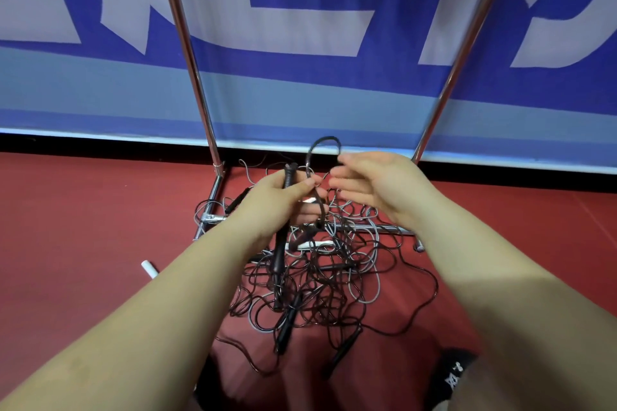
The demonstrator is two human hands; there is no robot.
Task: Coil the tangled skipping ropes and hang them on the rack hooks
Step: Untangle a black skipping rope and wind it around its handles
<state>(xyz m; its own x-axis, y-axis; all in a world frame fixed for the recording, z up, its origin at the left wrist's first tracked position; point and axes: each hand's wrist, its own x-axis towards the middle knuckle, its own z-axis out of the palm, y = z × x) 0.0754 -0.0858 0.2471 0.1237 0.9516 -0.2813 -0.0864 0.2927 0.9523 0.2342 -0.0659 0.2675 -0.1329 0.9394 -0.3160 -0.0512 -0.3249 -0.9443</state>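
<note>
Skipping ropes (314, 280): a tangled heap of black and grey cord on the red floor (83, 220), lying across the rack's base bar and spilling toward the person.
Left hand (277, 200): grasps a black handle (288, 175) upright, thumb pinching its cord (322, 147) — likely so one rope can be drawn out of the heap and coiled.
Right hand (374, 187): released, fingers spread just beside the raised loop, grasping nothing; it looks poised to catch the cord, though blur hides the fingertips.
Rack (197, 83): two chrome uprights rise either side of the heap; its hooks are out of view.
Edges: a blue banner (300, 87) closes off the far side.
Room: bare floor left and right — space to pull the cord clear.
</note>
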